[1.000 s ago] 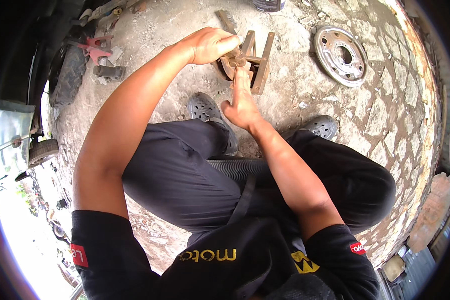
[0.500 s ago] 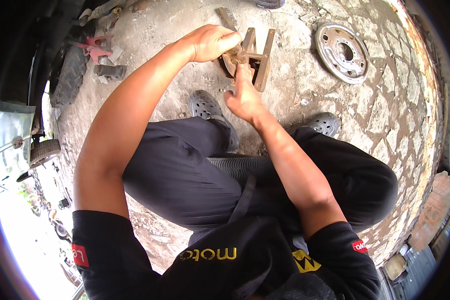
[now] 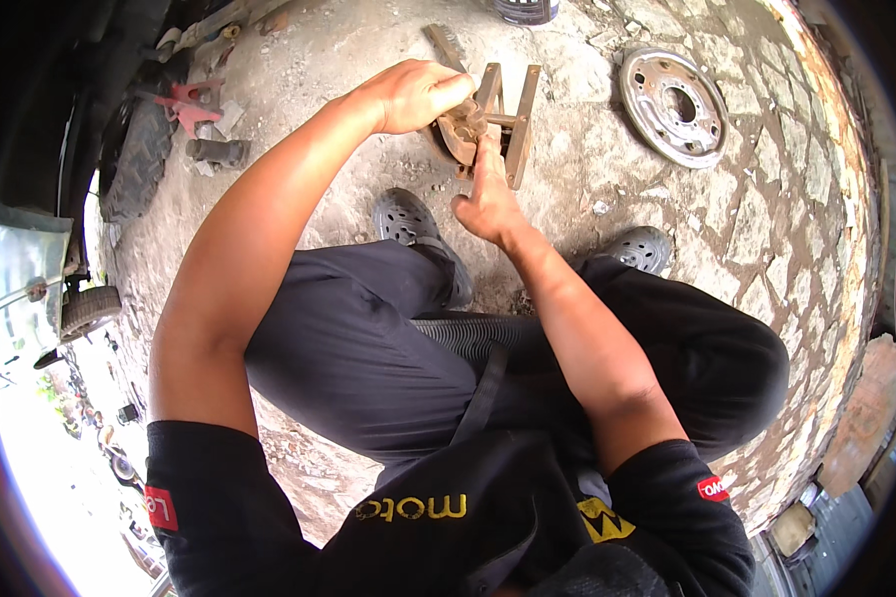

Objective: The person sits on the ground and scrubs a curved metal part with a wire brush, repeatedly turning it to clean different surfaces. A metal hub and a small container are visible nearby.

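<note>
A rusty, curved metal part (image 3: 458, 141) rests against a small brown metal frame (image 3: 520, 121) with two upright bars, low on the ground ahead of me. My left hand (image 3: 416, 97) is closed at the upper end of the rusty part, knuckles up, hiding what its fingers wrap. From below, my right hand (image 3: 491, 204) reaches to the same part, fingers lying along it and thumb held apart; its fingertips are partly hidden. Just beyond my left hand a wire brush (image 3: 443, 45) shows its bristles, and its other end is covered.
A steel wheel rim (image 3: 675, 107) lies to the right. At left are a red metal stand (image 3: 191, 107), a dark cylinder (image 3: 219, 151) and a tyre (image 3: 139, 164). A dark container (image 3: 526, 10) stands at the top edge. My grey clogs (image 3: 408, 217) flank the work on rough stone ground.
The view has shifted slightly, so the ground things sit a little lower and mostly further left. My right hand's fingers look straighter along the rusty part; my left hand keeps its closed hold.
</note>
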`<act>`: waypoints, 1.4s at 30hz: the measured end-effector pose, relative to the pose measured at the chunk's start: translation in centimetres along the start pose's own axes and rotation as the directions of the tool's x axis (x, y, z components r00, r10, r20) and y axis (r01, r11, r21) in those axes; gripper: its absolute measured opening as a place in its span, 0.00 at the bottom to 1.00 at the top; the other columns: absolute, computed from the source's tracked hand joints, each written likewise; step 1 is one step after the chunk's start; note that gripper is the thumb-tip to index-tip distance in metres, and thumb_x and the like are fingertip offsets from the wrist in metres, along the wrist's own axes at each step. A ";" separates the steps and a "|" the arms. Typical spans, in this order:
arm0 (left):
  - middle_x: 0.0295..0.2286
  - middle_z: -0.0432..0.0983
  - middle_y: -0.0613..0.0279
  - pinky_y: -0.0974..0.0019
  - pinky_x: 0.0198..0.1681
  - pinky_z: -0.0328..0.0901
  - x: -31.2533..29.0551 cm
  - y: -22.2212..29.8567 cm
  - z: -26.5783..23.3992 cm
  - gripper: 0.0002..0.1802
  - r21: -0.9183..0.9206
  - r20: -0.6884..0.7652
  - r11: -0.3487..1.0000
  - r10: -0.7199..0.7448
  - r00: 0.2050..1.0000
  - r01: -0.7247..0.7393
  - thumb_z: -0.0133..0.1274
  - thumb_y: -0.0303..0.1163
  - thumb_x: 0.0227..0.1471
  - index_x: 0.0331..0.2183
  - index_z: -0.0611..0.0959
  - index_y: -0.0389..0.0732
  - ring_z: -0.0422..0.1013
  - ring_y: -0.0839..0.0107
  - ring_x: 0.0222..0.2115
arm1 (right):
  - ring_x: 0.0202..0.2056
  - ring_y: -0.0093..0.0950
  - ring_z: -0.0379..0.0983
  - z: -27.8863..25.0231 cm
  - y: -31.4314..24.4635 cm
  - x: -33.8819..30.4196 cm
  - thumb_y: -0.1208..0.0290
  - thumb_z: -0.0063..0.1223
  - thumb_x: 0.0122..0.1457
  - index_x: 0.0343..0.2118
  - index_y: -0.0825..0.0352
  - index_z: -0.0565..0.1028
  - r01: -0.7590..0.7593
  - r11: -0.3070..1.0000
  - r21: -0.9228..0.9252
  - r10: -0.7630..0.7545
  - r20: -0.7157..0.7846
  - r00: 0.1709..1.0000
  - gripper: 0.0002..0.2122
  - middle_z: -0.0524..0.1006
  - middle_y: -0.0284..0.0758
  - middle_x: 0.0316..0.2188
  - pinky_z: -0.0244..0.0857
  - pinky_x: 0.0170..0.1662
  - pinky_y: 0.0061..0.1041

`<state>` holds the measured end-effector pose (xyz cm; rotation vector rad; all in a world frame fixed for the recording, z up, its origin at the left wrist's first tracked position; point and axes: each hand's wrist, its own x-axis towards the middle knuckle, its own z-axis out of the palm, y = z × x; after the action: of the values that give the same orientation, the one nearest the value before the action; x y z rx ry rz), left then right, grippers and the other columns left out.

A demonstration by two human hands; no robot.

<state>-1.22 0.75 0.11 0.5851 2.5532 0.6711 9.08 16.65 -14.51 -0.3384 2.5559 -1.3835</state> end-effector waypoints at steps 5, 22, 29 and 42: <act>0.34 0.80 0.45 0.59 0.44 0.66 -0.8 -0.6 0.2 0.28 -0.089 -0.028 0.996 0.011 1.000 -0.013 0.39 0.50 0.60 0.36 0.82 0.35 0.75 0.54 0.35 | 0.71 0.52 0.37 -1.5 -4.9 0.1 0.76 0.52 0.48 0.67 0.80 0.42 -0.003 0.997 0.077 -0.006 0.111 0.994 0.44 0.45 0.61 0.68 0.35 0.73 0.36; 0.32 0.80 0.47 0.59 0.43 0.66 -0.6 -1.0 0.1 0.28 -0.089 -0.017 0.996 0.013 1.000 -0.014 0.39 0.51 0.60 0.36 0.82 0.34 0.76 0.57 0.35 | 0.71 0.48 0.42 -0.9 -3.8 -0.1 0.79 0.48 0.49 0.67 0.78 0.47 -0.007 0.995 0.102 0.007 0.000 1.000 0.40 0.50 0.56 0.68 0.39 0.72 0.34; 0.36 0.82 0.49 0.61 0.47 0.67 -0.6 -1.1 0.2 0.31 -0.101 -0.003 0.995 -0.011 1.000 0.011 0.42 0.55 0.61 0.39 0.83 0.35 0.77 0.61 0.39 | 0.62 0.50 0.59 -0.3 -0.4 1.3 0.79 0.46 0.51 0.59 0.74 0.64 -0.009 0.998 0.056 0.014 -0.086 0.996 0.28 0.67 0.56 0.58 0.55 0.65 0.38; 0.36 0.82 0.46 0.58 0.42 0.71 -1.4 2.4 0.5 0.31 0.146 0.190 0.979 0.113 0.975 -0.142 0.61 0.54 0.49 0.47 0.83 0.41 0.79 0.55 0.37 | 0.45 0.37 0.79 -4.7 2.1 1.9 0.79 0.45 0.57 0.50 0.70 0.77 -0.263 0.947 0.187 0.241 0.135 0.961 0.18 0.82 0.42 0.44 0.68 0.54 0.30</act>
<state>0.91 2.15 1.43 0.8314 2.4272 0.4362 5.71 20.91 -13.96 -0.0478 2.2503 -1.4649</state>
